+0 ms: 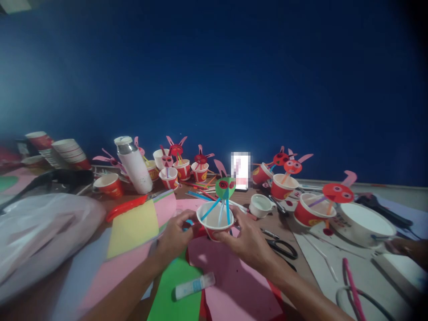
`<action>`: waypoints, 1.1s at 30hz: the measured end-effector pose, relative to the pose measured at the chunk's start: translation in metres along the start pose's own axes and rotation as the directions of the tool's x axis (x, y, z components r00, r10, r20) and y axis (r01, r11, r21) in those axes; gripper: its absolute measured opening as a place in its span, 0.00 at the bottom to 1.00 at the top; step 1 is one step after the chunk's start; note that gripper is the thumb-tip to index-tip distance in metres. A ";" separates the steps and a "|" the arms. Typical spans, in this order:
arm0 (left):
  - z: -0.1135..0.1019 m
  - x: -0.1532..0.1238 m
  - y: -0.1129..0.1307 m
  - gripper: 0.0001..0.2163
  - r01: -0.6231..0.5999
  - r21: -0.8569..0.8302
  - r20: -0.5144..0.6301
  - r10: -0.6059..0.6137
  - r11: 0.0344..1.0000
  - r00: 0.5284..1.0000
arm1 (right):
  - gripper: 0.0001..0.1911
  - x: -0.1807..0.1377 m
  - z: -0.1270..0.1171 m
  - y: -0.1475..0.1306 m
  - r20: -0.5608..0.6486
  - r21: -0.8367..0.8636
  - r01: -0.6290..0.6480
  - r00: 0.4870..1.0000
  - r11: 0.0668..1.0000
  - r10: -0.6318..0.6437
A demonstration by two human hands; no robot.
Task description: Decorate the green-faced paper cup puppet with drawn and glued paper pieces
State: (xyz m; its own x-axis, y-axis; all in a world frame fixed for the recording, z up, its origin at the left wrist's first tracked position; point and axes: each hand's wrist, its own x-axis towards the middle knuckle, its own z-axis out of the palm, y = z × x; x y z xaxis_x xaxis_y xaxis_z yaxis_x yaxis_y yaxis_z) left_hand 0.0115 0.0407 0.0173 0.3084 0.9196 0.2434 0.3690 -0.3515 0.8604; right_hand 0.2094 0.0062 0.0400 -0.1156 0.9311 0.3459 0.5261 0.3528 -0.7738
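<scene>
In the middle of the head view is a red and white paper cup [214,232], tilted so that its inside shows. Blue and white straws [220,214] rise out of it, carrying a green paper face [225,188] with red eyes and a pink ear. My right hand [249,238] grips the cup's right side, thumb across the front. On the left side my left hand [177,234] has its curled fingers and thumb against the cup. Below both hands lie pink paper [240,278], green paper [177,285] and a glue stick [195,286].
Several cups with red paper faces, such as one face [337,192], line the back. A white bottle [134,165] and stacked cups [71,153] stand left, behind a plastic bag [50,240]. Scissors [284,248], a mug [261,206] and another person's hand [406,249] beside a bowl [363,221] are right.
</scene>
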 end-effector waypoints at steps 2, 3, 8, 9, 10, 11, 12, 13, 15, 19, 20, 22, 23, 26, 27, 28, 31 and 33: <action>0.000 0.000 0.002 0.09 -0.015 0.052 -0.025 0.016 0.999 1.000 | 0.23 -0.001 0.002 0.001 0.003 -0.012 -0.003 1.000 1.000 0.003; 0.000 -0.001 0.003 0.09 -0.020 0.079 -0.035 0.023 0.997 0.999 | 0.24 -0.001 0.002 0.002 0.002 -0.022 -0.005 1.000 1.000 0.005; 0.001 -0.002 0.004 0.08 -0.047 0.200 -0.053 0.058 0.979 0.997 | 0.25 -0.002 0.004 0.003 0.015 -0.030 -0.038 0.999 0.999 0.039; 0.002 -0.002 0.004 0.08 -0.049 0.214 -0.053 0.061 0.976 0.997 | 0.25 -0.001 0.004 0.003 0.019 -0.027 -0.042 0.999 0.999 0.043; 0.002 -0.002 0.004 0.07 -0.047 0.223 -0.051 0.060 0.974 0.997 | 0.25 -0.001 0.005 0.003 0.016 -0.027 -0.042 0.999 0.999 0.042; 0.003 -0.002 0.004 0.07 -0.041 0.230 -0.051 0.054 0.972 0.997 | 0.25 -0.001 0.005 0.003 0.007 -0.032 -0.039 0.999 0.999 0.039; 0.003 -0.002 0.005 0.06 -0.032 0.233 -0.055 0.046 0.972 0.997 | 0.25 -0.001 0.006 0.003 -0.005 -0.039 -0.036 0.999 0.999 0.036; 0.004 -0.002 0.005 0.06 -0.021 0.230 -0.060 0.036 0.973 0.998 | 0.25 -0.001 0.006 0.004 -0.016 -0.044 -0.035 0.999 0.998 0.034; 0.004 -0.002 0.004 0.06 0.001 0.197 -0.061 0.011 0.980 0.998 | 0.24 -0.001 0.008 0.004 -0.031 -0.040 -0.036 0.999 0.999 0.035; 0.006 -0.001 -0.002 0.07 0.091 0.031 -0.017 -0.090 0.995 0.996 | 0.23 -0.002 0.010 0.002 -0.025 0.016 -0.045 0.999 0.999 0.046; 0.007 -0.001 -0.004 0.07 0.121 -0.018 -0.005 -0.121 0.993 0.993 | 0.23 -0.002 0.010 0.002 -0.026 0.023 -0.052 0.998 0.998 0.053; 0.009 -0.002 -0.009 0.05 0.166 -0.121 0.013 -0.166 0.979 0.986 | 0.23 -0.002 0.009 0.001 -0.029 0.026 -0.078 0.996 0.997 0.079; 0.011 -0.003 -0.011 0.05 0.180 -0.178 0.026 -0.179 0.967 0.984 | 0.22 -0.002 0.009 0.001 -0.031 0.026 -0.092 0.995 0.995 0.092; 0.013 -0.004 -0.014 0.04 0.207 -0.330 0.082 -0.190 0.921 0.978 | 0.23 -0.003 0.009 0.002 -0.032 0.040 -0.104 0.994 0.994 0.106; 0.013 -0.004 -0.015 0.04 0.214 -0.353 0.096 -0.192 0.911 0.977 | 0.23 -0.003 0.009 0.003 -0.035 0.042 -0.098 0.994 0.994 0.099; 0.013 -0.004 -0.015 0.04 0.221 -0.360 0.110 -0.195 0.906 0.975 | 0.24 -0.003 0.009 0.003 -0.036 0.042 -0.092 0.995 0.995 0.093; 0.011 -0.003 -0.014 0.02 0.234 -0.343 0.126 -0.202 0.910 0.971 | 0.26 -0.002 0.007 0.004 -0.029 0.028 -0.096 0.995 0.995 0.097; 0.010 -0.003 -0.014 0.02 0.237 -0.336 0.139 -0.201 0.912 0.970 | 0.26 -0.003 0.006 0.004 -0.019 0.024 -0.109 0.994 0.994 0.110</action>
State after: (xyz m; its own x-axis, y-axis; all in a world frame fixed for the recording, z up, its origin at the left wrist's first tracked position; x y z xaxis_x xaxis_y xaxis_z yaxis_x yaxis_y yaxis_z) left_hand 0.0144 0.0413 -0.0005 0.3468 0.9379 0.0010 0.1149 -0.0435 0.9924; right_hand 0.2066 0.0056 0.0328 -0.0414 0.9623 0.2688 0.5155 0.2510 -0.8193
